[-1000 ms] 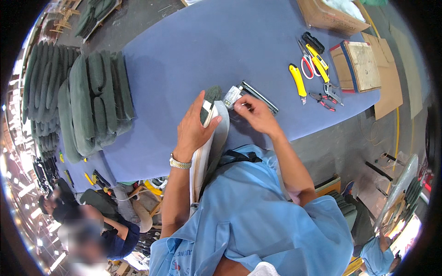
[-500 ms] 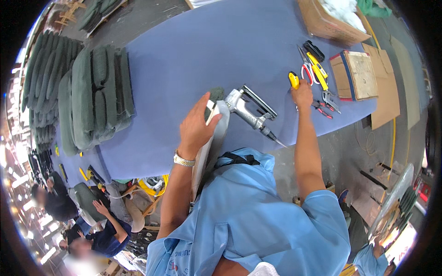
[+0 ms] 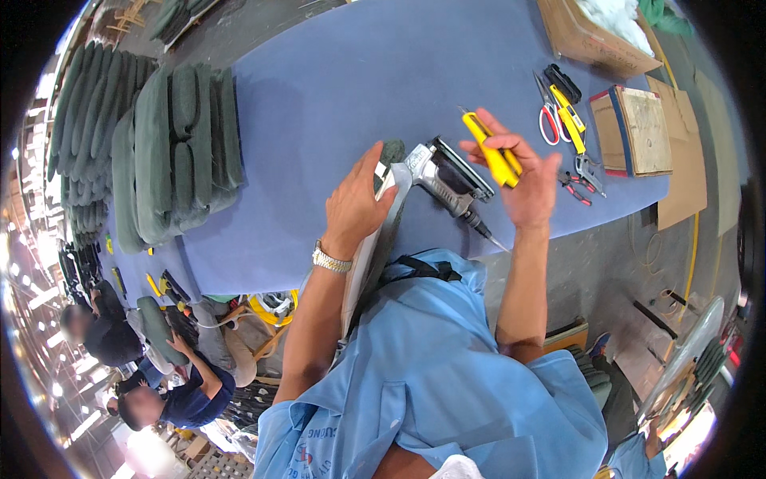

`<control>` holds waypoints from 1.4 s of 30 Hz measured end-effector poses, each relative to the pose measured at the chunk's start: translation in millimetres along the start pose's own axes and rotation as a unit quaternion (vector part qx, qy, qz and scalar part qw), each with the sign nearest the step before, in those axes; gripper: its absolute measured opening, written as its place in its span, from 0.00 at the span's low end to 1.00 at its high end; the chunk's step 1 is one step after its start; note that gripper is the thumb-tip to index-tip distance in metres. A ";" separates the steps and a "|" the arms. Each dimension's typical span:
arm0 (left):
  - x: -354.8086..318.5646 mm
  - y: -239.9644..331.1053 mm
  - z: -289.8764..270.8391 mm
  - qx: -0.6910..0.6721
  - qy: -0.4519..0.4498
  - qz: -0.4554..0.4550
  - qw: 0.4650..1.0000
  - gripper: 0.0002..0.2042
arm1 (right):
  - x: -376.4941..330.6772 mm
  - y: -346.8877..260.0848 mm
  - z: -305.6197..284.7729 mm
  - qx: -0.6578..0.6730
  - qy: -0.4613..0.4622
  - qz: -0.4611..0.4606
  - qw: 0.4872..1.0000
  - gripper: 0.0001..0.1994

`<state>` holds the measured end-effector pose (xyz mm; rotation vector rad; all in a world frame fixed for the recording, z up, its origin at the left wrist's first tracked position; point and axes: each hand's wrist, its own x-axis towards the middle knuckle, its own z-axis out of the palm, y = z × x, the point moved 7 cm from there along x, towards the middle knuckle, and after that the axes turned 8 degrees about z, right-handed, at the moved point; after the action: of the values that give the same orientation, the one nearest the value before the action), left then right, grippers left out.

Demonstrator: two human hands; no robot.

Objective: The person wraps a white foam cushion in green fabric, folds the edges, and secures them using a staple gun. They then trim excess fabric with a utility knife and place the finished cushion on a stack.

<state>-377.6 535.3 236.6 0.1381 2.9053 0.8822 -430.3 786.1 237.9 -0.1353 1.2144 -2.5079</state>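
Moving off the far right of the staple gun (image 3: pixel 435 177) since half a second ago, a yellow knife (image 3: pixel 492 154) is now sitting in the right hand (image 3: pixel 529 191), just beside the gun's right side, its blade pointing away from the wearer. From the head view, that hand's fingers are spreading loosely about the handle, the thumb standing apart. Just left of the gun, the left hand (image 3: pixel 357 203) is pinching a padded piece (image 3: pixel 401 177) between thumb and fingers, the fingers pressing together. Beneath the gun, a blue table (image 3: pixel 343 80) is stretching out. Well to the gun's right, scissors (image 3: pixel 547 104), a second yellow knife (image 3: pixel 568 120) and pliers (image 3: pixel 576 190) are lying; well to its left, green cushions (image 3: pixel 152 160) are standing in rows.
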 end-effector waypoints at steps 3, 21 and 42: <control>0.0 -0.7 0.2 -0.001 -0.001 -0.006 1.000 0.36 | -7.5 16.7 13.9 -0.053 0.055 0.041 0.996 0.26; -11.7 -1.6 4.6 -0.088 -0.014 0.096 0.991 0.43 | -21.5 100.1 84.1 -0.126 0.017 0.297 0.946 0.10; -22.1 2.6 5.8 -0.049 0.080 0.121 0.988 0.27 | -27.0 119.9 79.2 -0.133 0.031 0.292 0.947 0.13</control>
<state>-354.9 538.1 234.8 0.4411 3.0279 1.1210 -354.2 668.3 196.5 0.2129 1.3705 -1.8470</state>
